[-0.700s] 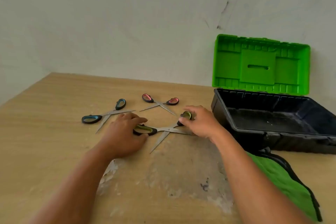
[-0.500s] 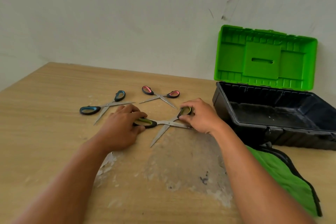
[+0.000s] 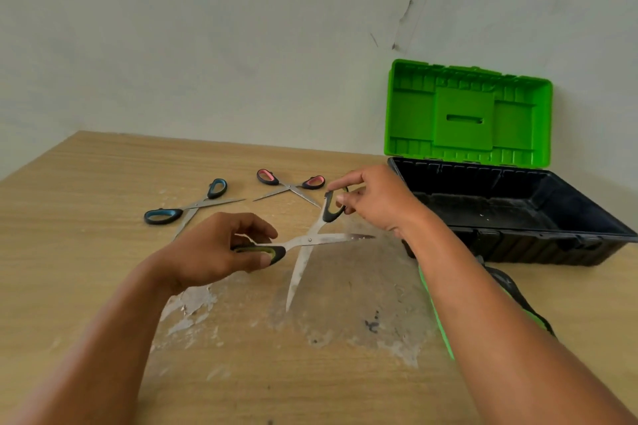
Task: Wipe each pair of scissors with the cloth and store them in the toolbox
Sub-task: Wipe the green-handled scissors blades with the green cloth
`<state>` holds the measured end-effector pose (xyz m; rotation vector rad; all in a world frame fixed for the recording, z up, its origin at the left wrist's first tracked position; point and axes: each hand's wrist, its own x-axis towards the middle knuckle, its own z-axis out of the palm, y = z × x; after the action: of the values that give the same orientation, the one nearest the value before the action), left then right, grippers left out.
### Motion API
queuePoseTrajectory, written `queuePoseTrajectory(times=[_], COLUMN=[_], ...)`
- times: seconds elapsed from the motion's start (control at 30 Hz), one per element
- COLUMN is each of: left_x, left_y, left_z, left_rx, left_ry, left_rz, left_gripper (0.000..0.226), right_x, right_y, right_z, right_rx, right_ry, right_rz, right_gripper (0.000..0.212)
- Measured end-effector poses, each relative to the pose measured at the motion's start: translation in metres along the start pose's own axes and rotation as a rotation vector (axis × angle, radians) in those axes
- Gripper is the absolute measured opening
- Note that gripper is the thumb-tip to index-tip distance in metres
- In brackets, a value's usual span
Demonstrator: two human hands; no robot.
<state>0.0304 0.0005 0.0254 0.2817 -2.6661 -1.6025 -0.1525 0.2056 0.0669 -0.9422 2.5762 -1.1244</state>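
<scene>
The green-handled scissors (image 3: pixel 310 240) hang spread open above the table, blades crossed. My left hand (image 3: pixel 210 248) grips one handle and my right hand (image 3: pixel 376 198) pinches the other handle. The blue-handled scissors (image 3: pixel 188 207) and the pink-handled scissors (image 3: pixel 291 185) lie open on the table behind. The toolbox (image 3: pixel 511 217) stands open at the right, black tray with the green lid upright against the wall. The green cloth (image 3: pixel 518 307) lies in front of the toolbox, mostly hidden by my right forearm.
The wooden table (image 3: pixel 86 269) has a worn, scuffed patch under my hands. A white wall stands right behind the table and toolbox. The table's left edge runs diagonally at far left.
Both hands have lifted the green-handled scissors off the table, blades still spread. The camera view has shifted slightly.
</scene>
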Motion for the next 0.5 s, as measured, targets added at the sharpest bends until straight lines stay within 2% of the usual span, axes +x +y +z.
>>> queuePoseTrajectory(times=[0.1,0.17,0.27,0.43,0.5], left_x=[-0.004,-0.007,-0.011,-0.012,-0.012], left_y=[0.011,0.017,0.023,0.030,0.030], left_z=[0.007,0.014,0.023,0.043,0.047], left_rx=[-0.070,-0.067,-0.181,-0.216,-0.207], left_ry=[-0.165,-0.210,-0.242,-0.103,-0.037], left_rz=[-0.005,0.029,0.060,0.010,0.003], left_gripper=[0.036,0.034,0.022,0.019,0.020], right_x=[-0.008,-0.012,-0.019,-0.037,-0.047], right_y=[-0.019,-0.031,-0.044,-0.052,-0.043], right_z=[-0.008,-0.009,-0.005,-0.013,-0.028], right_rx=[0.028,-0.007,-0.032,0.054,0.073], right_ry=[-0.039,-0.061,-0.092,-0.094,-0.024], right_rz=[-0.033,-0.069,-0.084,-0.076,-0.056], right_gripper=[0.022,0.022,0.020,0.022,0.020])
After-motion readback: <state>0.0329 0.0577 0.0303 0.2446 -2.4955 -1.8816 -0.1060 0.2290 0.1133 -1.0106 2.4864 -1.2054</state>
